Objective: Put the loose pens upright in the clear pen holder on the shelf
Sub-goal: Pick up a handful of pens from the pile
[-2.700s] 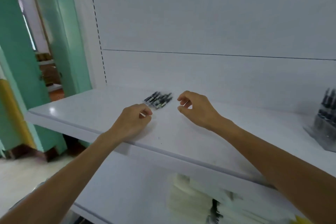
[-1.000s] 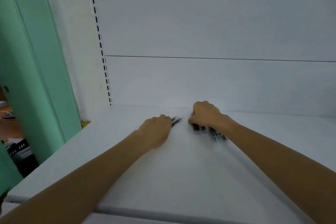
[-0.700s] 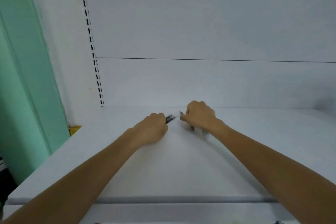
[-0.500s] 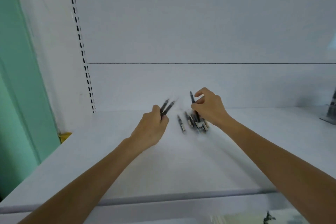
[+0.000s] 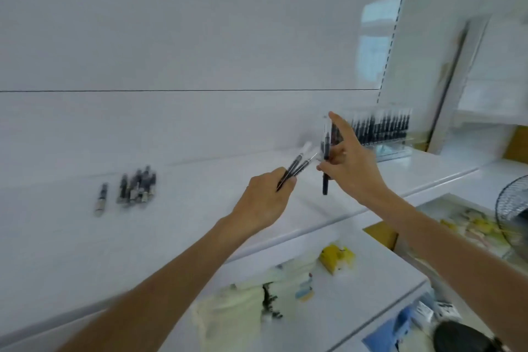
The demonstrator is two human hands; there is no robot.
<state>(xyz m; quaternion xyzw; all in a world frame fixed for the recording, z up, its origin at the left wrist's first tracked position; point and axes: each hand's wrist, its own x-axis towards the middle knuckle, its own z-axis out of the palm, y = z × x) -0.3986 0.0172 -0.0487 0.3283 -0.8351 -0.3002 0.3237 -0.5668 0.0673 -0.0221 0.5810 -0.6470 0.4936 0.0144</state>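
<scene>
The white shelf runs along a plain white back panel. At its far right end stands the clear pen holder, with a row of dark pens already upright inside it. Half a second ago both hands were just above the heap and were lifting pens from it; the holder was only at the edge of the view. Now the view has turned to the right, and the hands are well apart from the heap and near the holder.

The left hand grips two pens in curled fingers, with their tips pointing up and to the right. The right hand pinches one pen that stands almost upright, while its index finger is stretched upward. This pen is just in front of the left end of the holder, but the blur does not let me say if it touches it.

The remaining loose pens lie in a small heap at the left of the shelf, and a single pen lies just beside them.

I judge that the picking step is finished for these three pens and that the placing step begins. The right-hand pen seems ready to go in first. After that, the heap on the left needs at least one more trip.
</scene>
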